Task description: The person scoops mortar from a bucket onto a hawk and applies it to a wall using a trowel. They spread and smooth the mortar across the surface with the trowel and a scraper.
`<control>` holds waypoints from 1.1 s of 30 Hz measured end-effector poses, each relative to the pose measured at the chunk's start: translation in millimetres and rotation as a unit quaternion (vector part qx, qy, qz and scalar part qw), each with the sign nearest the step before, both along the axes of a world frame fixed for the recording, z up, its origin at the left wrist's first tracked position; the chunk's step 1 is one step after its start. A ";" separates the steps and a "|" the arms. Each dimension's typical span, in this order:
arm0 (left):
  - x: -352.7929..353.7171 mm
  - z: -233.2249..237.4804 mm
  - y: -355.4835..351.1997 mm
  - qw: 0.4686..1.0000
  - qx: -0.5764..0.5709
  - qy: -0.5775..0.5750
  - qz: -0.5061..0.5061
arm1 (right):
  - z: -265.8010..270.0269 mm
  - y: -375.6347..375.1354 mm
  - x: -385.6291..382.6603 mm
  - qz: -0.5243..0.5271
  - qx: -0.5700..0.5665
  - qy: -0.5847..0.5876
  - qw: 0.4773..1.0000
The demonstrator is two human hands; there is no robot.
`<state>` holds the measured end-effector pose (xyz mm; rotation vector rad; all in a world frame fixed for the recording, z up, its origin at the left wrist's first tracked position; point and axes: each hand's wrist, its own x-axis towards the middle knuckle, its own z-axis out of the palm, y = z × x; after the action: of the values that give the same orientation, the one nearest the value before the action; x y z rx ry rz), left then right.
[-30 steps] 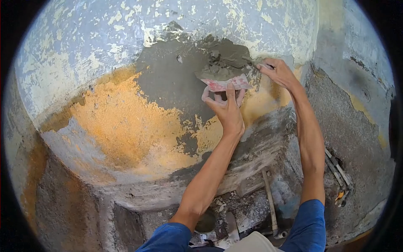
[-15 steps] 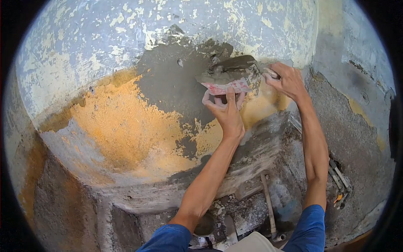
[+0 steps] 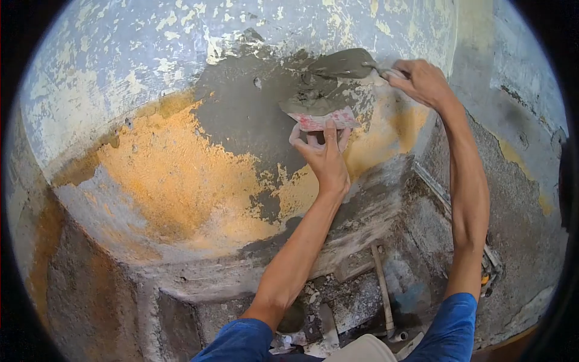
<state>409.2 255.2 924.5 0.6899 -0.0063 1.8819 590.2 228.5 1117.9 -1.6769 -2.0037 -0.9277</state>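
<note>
My right hand is wrapped round the handle of a trowel, whose mortar-coated blade lies against the upper edge of the wet grey patch on the wall. In my left hand is a flat red-and-white board, held from below with the thumb on its near edge. Wet mortar sits on top of the board, just beneath the trowel. Behind both hands, fresh grey mortar covers part of the curved wall.
Orange undercoat shows on the wall, with peeling pale blue paint above. A ledge runs along the wall's foot. A hammer lies low among rubble, and a metal bar leans at right.
My right hand has moved up and slightly right with the trowel, whose blade now lies higher on the wall. The left hand and board have barely moved.
</note>
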 end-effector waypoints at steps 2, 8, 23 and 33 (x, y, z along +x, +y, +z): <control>-0.2 -1.6 0.9 1.000 -0.003 0.004 -0.001 | -10.0 -10.2 7.5 0.009 -0.007 0.056 0.998; 2.1 2.8 -0.6 1.000 -0.004 0.002 -0.005 | -49.5 15.8 9.7 0.076 0.021 0.015 0.997; 2.1 1.5 0.0 1.000 -0.009 -0.009 -0.014 | -44.1 9.8 5.1 0.044 -0.035 0.114 0.992; 0.9 1.8 -0.3 1.000 -0.010 -0.010 -0.016 | -41.3 12.0 24.7 0.035 -0.011 0.133 0.990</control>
<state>410.1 254.8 926.2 0.6543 -0.0120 1.8558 614.9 240.5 1076.6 -1.6344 -1.8849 -0.6240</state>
